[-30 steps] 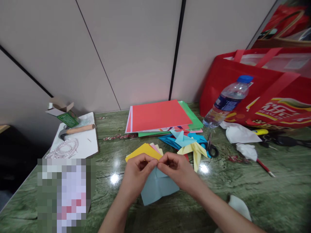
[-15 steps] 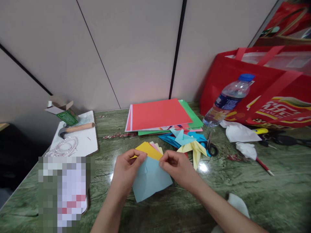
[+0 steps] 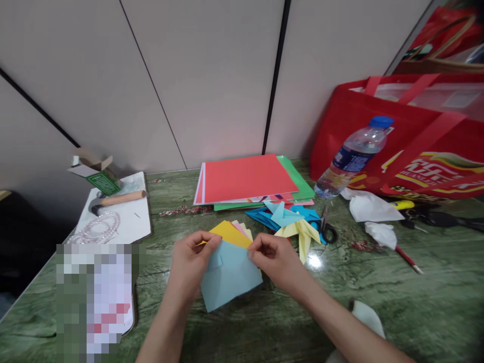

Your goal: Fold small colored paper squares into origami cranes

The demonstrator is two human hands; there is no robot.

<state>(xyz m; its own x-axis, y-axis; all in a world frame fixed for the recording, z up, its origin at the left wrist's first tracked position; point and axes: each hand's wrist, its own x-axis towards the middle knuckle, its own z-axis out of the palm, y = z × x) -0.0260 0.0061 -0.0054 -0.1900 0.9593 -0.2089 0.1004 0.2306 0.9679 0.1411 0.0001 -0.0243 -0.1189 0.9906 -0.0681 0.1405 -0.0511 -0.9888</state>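
Note:
A light blue sheet of paper (image 3: pixel 232 280) is held up between my two hands, its lower edge hanging free. My left hand (image 3: pixel 196 257) pinches its upper left part, thumb over the front. At the upper right corner, my right hand (image 3: pixel 270 254) grips the paper between thumb and bent fingers. Yellow paper (image 3: pixel 229 233) shows just behind the blue sheet, with pink and cream edges beside it. Right of these lie folded paper shapes: a light blue one (image 3: pixel 282 214), a pale yellow one (image 3: pixel 302 234) and darker blue ones.
Coloured sheets (image 3: pixel 245 179) lie stacked by the wall. Scissors (image 3: pixel 328 229) rest near the folded shapes. A water bottle (image 3: pixel 350 161) leans beside a red bag (image 3: pixel 416 136). To the left, a white board (image 3: pixel 132 217) carries a hammer (image 3: pixel 121 199), beads (image 3: pixel 98 229) and a small box (image 3: pixel 98 176).
My left hand has shifted slightly left with the blue sheet, which has slid left too. My right hand stays almost in place.

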